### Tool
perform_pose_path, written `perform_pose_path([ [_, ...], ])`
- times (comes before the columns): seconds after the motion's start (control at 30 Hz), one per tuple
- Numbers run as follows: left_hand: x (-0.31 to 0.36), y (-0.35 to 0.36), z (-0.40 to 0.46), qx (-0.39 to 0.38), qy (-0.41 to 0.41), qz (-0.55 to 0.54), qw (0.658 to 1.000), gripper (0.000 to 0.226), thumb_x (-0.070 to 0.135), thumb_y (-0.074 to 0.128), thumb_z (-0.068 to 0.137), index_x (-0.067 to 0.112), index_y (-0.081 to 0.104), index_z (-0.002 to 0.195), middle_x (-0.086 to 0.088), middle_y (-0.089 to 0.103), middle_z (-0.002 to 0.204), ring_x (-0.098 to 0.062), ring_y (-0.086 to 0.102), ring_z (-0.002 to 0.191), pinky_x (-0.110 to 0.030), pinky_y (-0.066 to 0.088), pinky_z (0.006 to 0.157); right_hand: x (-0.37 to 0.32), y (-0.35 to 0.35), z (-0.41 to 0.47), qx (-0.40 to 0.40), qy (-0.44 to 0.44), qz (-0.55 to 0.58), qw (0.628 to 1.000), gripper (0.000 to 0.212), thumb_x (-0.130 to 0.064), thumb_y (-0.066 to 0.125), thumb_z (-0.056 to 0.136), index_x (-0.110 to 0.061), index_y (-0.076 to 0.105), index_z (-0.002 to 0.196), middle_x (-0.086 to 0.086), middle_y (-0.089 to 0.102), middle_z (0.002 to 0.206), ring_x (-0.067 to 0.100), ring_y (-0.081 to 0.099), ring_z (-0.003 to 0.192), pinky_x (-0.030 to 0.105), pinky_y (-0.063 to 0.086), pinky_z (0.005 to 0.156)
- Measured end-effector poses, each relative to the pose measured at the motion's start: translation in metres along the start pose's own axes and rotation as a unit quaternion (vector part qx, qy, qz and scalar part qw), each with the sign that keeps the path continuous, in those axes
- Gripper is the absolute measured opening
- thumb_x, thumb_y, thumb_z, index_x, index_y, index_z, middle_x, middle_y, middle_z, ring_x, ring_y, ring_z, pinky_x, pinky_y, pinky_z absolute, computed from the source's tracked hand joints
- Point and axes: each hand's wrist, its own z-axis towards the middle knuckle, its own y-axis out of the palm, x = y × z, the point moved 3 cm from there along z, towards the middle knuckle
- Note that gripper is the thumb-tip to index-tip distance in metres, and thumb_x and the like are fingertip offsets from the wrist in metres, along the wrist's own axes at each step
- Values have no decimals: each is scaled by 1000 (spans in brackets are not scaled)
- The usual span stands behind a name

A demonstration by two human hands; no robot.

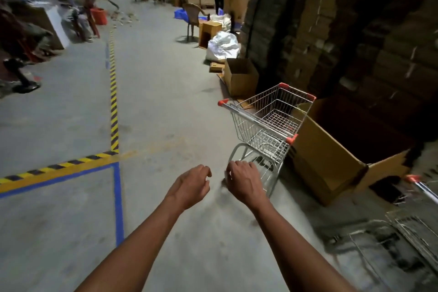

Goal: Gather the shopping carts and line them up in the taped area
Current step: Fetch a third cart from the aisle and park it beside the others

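A small wire shopping cart [267, 123] with orange corner caps stands right of centre, its handle bar facing me. A second cart [412, 227] is blurred at the lower right edge, only partly in view. Blue tape [117, 201] and yellow-black striped tape [54, 168] mark a rectangle on the floor at the lower left. My left hand [192, 185] hovers over bare floor, fingers loosely curled, holding nothing. My right hand [241, 179] is beside it, in front of the first cart's lower frame, fingers curled and not gripping anything I can see.
An open cardboard box [336, 149] lies on its side right of the cart, another box [240, 76] behind it. Stacked cartons wall the right side. A white sack [222, 46], a chair [193, 15] and several people stand farther down the aisle.
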Motion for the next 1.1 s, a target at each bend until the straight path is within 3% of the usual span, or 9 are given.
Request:
perform_pose_path([
  [0.33,-53,20,181,-19,110,-16,994,22,25,60,87,19,58,108,2,59,95,-21,61,85,-36,50,69,55,37,132,-7,98,-7,995,13,-33,54,93,-21,54,92,0,59,84,24,56,77,44,46,77],
  [0.47,-69,49,265,-37,111,-21,993,24,28,58,87,20,56,110,2,58,98,-21,60,88,-38,51,70,103,60,188,12,121,-9,993,10,-34,56,94,-24,54,96,-3,56,87,21,52,78,43,45,78],
  [0.63,-70,87,372,-57,134,-24,989,35,18,61,86,23,51,119,3,60,110,-21,60,93,-39,53,69,174,98,253,-10,194,-20,981,28,-28,65,89,-19,52,113,-1,43,92,16,40,76,36,48,68],
  [0.7,-64,101,413,-79,156,-22,984,46,11,63,82,24,49,125,4,60,115,-21,60,94,-38,53,70,200,110,273,-33,213,-29,976,38,-29,70,86,-20,50,118,-1,40,95,15,38,76,35,48,66],
  [0.8,-59,127,464,-119,189,1,975,58,7,68,76,20,51,129,3,59,120,-19,57,103,-34,48,84,233,128,295,-109,236,-43,965,40,-43,70,83,-23,49,110,-2,48,95,16,42,78,34,47,74],
  [0.87,-62,148,488,-176,208,66,960,48,13,69,76,21,55,121,2,62,114,-20,57,101,-34,47,86,250,139,302,-182,253,-49,949,40,-57,66,83,-25,52,103,-3,57,89,18,52,78,38,47,79],
  [0.93,-68,166,506,-229,217,123,941,34,26,70,78,26,59,110,4,65,105,-20,61,97,-36,49,83,260,145,307,-247,275,-35,928,39,-62,61,86,-26,53,96,-5,59,83,20,58,76,35,48,74],
  [1.1,-76,197,536,-301,233,167,909,31,47,62,79,24,64,100,2,69,95,-23,66,88,-35,51,72,260,152,316,-316,330,27,889,29,-52,60,85,-24,58,87,-2,65,86,23,64,80,33,53,74],
])
